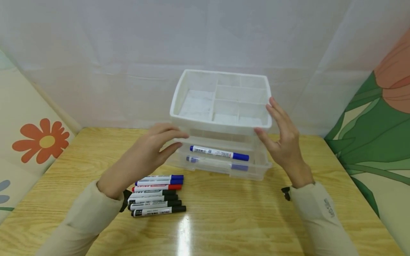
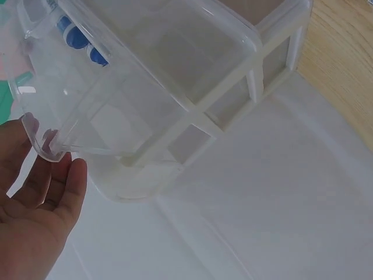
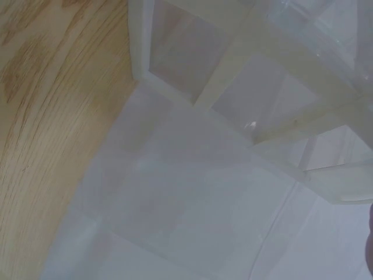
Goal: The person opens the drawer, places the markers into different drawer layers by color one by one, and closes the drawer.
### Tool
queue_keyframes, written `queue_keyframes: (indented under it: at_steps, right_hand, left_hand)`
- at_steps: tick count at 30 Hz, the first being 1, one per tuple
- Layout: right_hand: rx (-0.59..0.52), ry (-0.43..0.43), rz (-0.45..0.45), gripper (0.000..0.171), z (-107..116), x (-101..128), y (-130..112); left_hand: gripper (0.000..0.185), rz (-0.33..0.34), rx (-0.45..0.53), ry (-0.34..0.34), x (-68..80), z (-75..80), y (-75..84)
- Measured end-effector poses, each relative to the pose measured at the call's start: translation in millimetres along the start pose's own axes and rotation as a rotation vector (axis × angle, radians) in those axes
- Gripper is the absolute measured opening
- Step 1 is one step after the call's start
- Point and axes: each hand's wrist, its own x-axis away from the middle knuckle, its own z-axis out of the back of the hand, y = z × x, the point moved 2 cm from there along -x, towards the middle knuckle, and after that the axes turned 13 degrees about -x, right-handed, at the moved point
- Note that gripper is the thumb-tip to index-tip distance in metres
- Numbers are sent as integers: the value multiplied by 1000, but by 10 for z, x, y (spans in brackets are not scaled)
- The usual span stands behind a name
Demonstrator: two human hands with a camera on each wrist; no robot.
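Now both hands, left [image 1: 150,149] and right [image 1: 283,137], flank the organizer [image 1: 221,121] on the worktop [image 1: 224,220], each grip released, fingers straight.

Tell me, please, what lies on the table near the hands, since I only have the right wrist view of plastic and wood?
Observer: A row of markers lies on the wooden table, just below the left hand.
Operator: Does the clear drawer unit hold anything?
Observer: Yes, a blue-capped marker lies in its upper drawer, and a second one shows below it.
Operator: Are the hands gripping the unit?
Observer: The right hand has straight fingers at the side of the top tray; the left hand's fingers are relaxed at the unit's front corner.
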Motion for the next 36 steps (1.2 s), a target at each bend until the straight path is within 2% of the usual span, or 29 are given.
queue_keyframes:
  at_steps: [5,14,27,36]
  right_hand:
    - [-4,2,5,72,-1,1,-6]
    - [11,-11,-13,72,-1,12,-12]
    - [30,-62,-61,74,36,22,-55]
    - [32,-43,-61,74,55,49,-105]
  left_hand:
    - [32,34,-15,4,82,31,-52]
    - [36,82,-4,67,231,71,-111]
    - [33,118,-37,94,417,83,-204]
    - [34,137,-45,82,575,19,-266]
